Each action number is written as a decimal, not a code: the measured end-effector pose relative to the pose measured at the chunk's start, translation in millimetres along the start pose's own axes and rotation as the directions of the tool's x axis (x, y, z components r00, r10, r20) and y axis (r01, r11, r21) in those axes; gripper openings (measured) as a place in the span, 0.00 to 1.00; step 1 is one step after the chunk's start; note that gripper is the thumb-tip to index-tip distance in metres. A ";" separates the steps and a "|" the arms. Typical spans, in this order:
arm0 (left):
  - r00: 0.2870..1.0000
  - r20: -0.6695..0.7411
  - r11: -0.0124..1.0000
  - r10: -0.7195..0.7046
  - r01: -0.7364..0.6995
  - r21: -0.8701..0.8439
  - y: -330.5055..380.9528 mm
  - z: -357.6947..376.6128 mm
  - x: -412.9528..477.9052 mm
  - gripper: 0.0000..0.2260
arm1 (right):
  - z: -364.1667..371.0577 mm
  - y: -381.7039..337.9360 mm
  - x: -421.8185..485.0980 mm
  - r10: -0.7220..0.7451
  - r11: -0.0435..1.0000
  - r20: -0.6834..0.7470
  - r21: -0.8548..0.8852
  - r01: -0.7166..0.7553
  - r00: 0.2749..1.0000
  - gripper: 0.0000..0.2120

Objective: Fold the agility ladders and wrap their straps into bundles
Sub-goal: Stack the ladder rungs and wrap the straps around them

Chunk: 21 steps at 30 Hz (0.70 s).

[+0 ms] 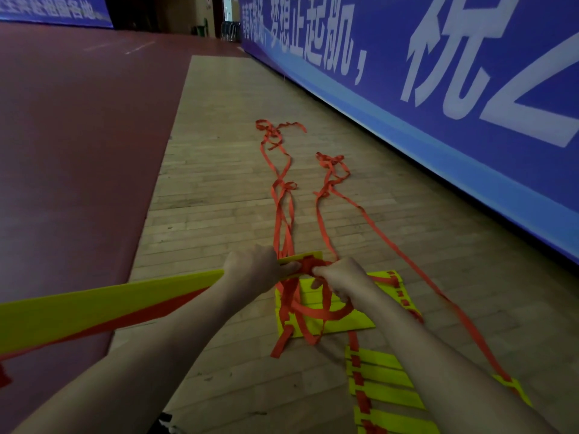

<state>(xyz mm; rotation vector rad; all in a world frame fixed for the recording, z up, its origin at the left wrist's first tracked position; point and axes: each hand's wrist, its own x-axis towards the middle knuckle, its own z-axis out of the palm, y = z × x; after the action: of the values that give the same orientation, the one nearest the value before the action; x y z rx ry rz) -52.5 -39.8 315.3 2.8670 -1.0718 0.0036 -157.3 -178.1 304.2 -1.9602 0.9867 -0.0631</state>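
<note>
Rung bundle (94, 305), left end off-frame

Yellow rungs (326, 311) carry orange-red straps (283, 214); the floor (213, 195) is pale wood planking beside dark red matting (78, 136); the banner (407, 89) is blue with white characters.
</note>
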 end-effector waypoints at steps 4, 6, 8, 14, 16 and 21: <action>0.986 -0.140 0.967 0.093 -0.056 0.247 11.9 -5.0 -6.5 0.27 | -1.3 -9.1 -0.1 0.124 0.877 0.216 0.432 -0.209 0.968 0.19; 0.979 -0.117 0.953 0.165 -0.128 0.273 17.7 0.5 -9.9 0.25 | -6.0 -9.9 -1.6 0.129 0.854 0.237 0.467 -0.229 0.963 0.20; 0.967 -0.109 0.940 0.231 -0.192 0.282 22.0 5.4 -14.0 0.22 | -8.3 -7.8 -2.5 0.136 0.866 0.198 0.453 -0.214 0.971 0.15; 0.969 -0.159 0.972 0.188 -0.161 0.169 26.1 10.4 -19.8 0.23 | -9.9 -7.4 -0.1 0.122 0.678 0.174 0.705 -0.210 0.977 0.12; 0.984 -0.109 0.990 0.138 -0.140 -0.013 20.7 6.5 -18.2 0.24 | -12.5 -10.4 -1.2 0.054 0.630 0.179 0.757 -0.173 0.982 0.11; 0.959 0.202 0.718 0.200 -0.002 -0.696 5.1 -17.1 -11.2 0.18 | -18.9 -15.0 -4.0 -0.139 0.587 0.175 0.807 -0.061 0.975 0.10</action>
<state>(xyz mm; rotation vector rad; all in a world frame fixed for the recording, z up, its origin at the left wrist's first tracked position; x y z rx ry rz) -63.8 -35.0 332.3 2.1471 -0.9853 -0.6533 -158.4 -184.7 327.6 -1.0859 0.5871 -0.2712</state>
